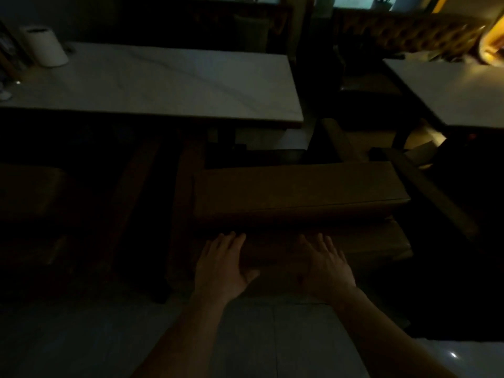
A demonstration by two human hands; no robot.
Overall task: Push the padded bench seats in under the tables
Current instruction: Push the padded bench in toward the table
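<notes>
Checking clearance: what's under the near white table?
Under the white table: a dark leg and pale floor at its right end. The rest is in shadow. The padded bench is not yet under it.

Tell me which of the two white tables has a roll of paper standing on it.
The left table, straight ahead of both hands: a white paper roll stands at its far left corner. The right table shows none.

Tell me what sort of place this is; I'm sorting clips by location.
Probably a dim restaurant or café: marble-look tables in rows, padded bench seats beside them, a tufted booth back behind. Both hands rest flat on one bench.
</notes>
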